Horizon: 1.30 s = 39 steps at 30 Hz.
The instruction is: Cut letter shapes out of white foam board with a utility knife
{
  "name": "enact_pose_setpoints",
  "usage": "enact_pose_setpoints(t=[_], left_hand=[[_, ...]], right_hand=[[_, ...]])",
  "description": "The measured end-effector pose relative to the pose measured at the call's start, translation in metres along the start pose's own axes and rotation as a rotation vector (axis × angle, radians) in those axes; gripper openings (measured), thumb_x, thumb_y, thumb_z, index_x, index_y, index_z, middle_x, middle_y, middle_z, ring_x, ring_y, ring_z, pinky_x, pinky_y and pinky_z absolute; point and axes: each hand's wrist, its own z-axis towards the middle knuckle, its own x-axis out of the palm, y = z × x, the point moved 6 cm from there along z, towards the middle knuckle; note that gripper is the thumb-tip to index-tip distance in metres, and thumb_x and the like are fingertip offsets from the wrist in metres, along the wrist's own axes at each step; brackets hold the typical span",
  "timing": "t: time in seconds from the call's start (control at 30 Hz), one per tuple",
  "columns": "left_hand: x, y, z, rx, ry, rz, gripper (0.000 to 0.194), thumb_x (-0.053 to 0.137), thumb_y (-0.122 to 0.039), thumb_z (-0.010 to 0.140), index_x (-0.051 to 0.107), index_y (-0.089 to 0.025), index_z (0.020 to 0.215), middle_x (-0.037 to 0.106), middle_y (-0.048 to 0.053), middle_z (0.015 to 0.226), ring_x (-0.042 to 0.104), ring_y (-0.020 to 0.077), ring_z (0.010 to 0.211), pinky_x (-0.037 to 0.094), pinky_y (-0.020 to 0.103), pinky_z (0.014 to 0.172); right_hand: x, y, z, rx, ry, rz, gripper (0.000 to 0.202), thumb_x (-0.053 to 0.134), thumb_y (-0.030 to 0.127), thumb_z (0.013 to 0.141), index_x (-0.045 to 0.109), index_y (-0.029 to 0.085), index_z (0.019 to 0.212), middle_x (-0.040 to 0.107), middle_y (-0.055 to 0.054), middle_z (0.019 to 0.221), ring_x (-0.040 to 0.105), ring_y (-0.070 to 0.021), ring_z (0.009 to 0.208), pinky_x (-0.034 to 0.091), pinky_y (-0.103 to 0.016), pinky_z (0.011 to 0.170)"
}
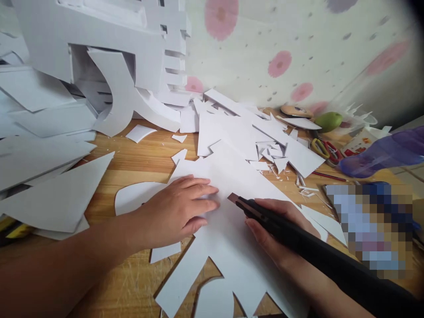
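Observation:
A large white foam board (232, 247) with cut-out shapes lies on the wooden table (132, 278). My left hand (180, 210) rests flat on its left part, fingers spread and pointing right. My right hand (281, 225) is closed around a long black utility knife (298, 243), whose blade tip is just right of my left fingertips, at or slightly above the board. Whether the blade touches the surface cannot be told. Beneath my left hand a rounded white piece (132, 198) shows at the left.
White sheets (39, 168) are stacked at left, beside a large white assembled structure (102, 26). Scraps (271, 150) lie behind the board. At right are scissors (326, 150), a green fruit (327, 121), a purple object (380, 152) and a blurred-out device (374, 229).

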Motion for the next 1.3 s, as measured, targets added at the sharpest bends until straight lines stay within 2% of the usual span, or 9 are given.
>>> enact_pose_setpoints(t=[0.2, 0.37, 0.87, 1.3], left_hand=[[0.0, 0.0, 0.0, -0.001, -0.001, -0.003, 0.028, 0.056, -0.026, 0.092, 0.066, -0.023, 0.118, 0.058, 0.004, 0.137, 0.047, 0.0284, 0.129, 0.035, 0.048, 0.112], [0.0, 0.0, 0.0, -0.009, 0.005, -0.021, 0.027, 0.057, -0.025, 0.091, 0.066, -0.024, 0.117, 0.058, 0.004, 0.137, 0.046, 0.0281, 0.13, 0.035, 0.047, 0.111], [-0.001, -0.002, 0.002, 0.019, -0.044, -0.01, 0.025, 0.057, -0.021, 0.09, 0.067, -0.022, 0.113, 0.06, 0.006, 0.132, 0.048, 0.0281, 0.127, 0.035, 0.046, 0.11], [0.0, 0.0, 0.002, -0.028, 0.01, -0.018, 0.03, 0.059, -0.023, 0.088, 0.068, -0.024, 0.116, 0.057, 0.007, 0.138, 0.048, 0.0287, 0.13, 0.034, 0.049, 0.112]], right_hand=[[0.004, -0.001, -0.004, -0.193, 0.02, -0.074, 0.026, 0.072, 0.034, 0.077, 0.063, 0.029, 0.1, 0.077, 0.002, 0.079, 0.073, -0.0173, 0.061, 0.055, -0.024, 0.051], [0.007, 0.003, -0.007, -0.251, 0.026, -0.153, 0.022, 0.068, 0.037, 0.081, 0.062, 0.03, 0.102, 0.076, 0.001, 0.082, 0.072, -0.0176, 0.063, 0.057, -0.027, 0.057], [0.01, 0.006, -0.007, -0.274, 0.05, -0.163, 0.021, 0.068, 0.034, 0.082, 0.063, 0.029, 0.102, 0.076, 0.001, 0.081, 0.072, -0.0166, 0.063, 0.056, -0.024, 0.054], [0.011, 0.011, -0.01, -0.301, 0.054, -0.174, 0.019, 0.064, 0.034, 0.084, 0.061, 0.03, 0.103, 0.075, -0.001, 0.081, 0.071, -0.0186, 0.062, 0.055, -0.027, 0.051]])
